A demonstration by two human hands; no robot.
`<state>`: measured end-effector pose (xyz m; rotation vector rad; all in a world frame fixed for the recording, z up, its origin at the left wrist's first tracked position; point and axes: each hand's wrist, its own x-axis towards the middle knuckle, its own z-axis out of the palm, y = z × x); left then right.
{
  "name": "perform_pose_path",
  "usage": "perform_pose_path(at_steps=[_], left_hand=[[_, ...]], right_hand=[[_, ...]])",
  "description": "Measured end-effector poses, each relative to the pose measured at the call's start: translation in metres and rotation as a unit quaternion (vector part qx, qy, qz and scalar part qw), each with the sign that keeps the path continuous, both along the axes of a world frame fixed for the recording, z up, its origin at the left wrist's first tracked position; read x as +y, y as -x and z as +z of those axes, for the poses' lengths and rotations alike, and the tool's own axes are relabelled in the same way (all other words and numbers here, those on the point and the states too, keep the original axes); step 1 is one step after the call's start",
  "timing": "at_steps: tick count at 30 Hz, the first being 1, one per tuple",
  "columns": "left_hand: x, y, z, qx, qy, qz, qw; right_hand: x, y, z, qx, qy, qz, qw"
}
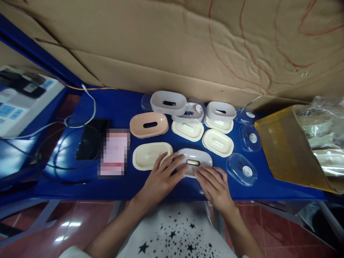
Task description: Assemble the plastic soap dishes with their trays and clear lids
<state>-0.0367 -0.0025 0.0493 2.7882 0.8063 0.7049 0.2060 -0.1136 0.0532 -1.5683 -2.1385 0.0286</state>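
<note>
A grey oval soap dish (199, 155) with a slot in its middle lies in front of me on the blue table. Through the slot shows something cream-coloured. My left hand (163, 175) has its fingers over the dish's left end, and my right hand (215, 184) grips the right end; the thumbs are mostly hidden. Beside my left fingers lies a cream oval tray (147, 156). Behind are two more cream trays (217, 142) (187, 129) and a peach slotted dish (149, 124). To the right of my right hand is a clear lid (242, 169) with a round sticker.
More grey dishes (168, 102) stand at the back against the cardboard (150, 46). Clear lids (249, 138) lie near an open carton (285, 150) of wrapped parts at right. A black phone (91, 139), a blurred pink item (114, 152) and cables (94, 107) are at left.
</note>
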Motion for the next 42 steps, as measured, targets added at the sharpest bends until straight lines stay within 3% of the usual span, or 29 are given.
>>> perform_pose_path(at_steps=[12, 17, 23, 28, 30, 32, 37, 39, 42], left_hand=[[0.000, 0.005, -0.001, 0.004, -0.014, -0.026, 1.000], [0.000, 0.004, -0.001, 0.022, -0.010, -0.024, 0.999], [0.005, 0.009, 0.003, 0.066, -0.008, -0.037, 0.997], [0.007, 0.007, -0.001, 0.043, -0.016, -0.036, 0.998], [0.006, 0.006, -0.002, 0.041, -0.002, -0.028, 0.999], [0.003, 0.006, -0.001, 0.044, 0.017, -0.019, 0.999], [0.001, 0.004, 0.004, 0.020, 0.052, 0.001, 0.998], [0.002, 0.001, 0.006, 0.015, 0.054, -0.004, 0.998], [0.005, -0.006, 0.009, 0.017, 0.053, -0.029, 0.998]], right_hand=[[0.001, 0.007, -0.009, 0.004, -0.053, -0.005, 0.999], [0.008, 0.010, -0.014, -0.017, -0.053, -0.031, 0.998], [0.010, 0.009, -0.015, -0.026, -0.048, -0.018, 0.998], [0.009, 0.010, -0.014, -0.013, -0.025, 0.000, 1.000], [0.005, 0.002, -0.011, -0.004, -0.015, 0.008, 1.000], [-0.004, -0.017, -0.007, 0.003, -0.017, -0.030, 0.999], [-0.041, -0.094, -0.002, -0.038, 0.033, -0.267, 0.962], [-0.053, -0.111, 0.001, -0.015, 0.058, -0.282, 0.957], [-0.052, -0.099, 0.010, 0.078, 0.072, -0.231, 0.967]])
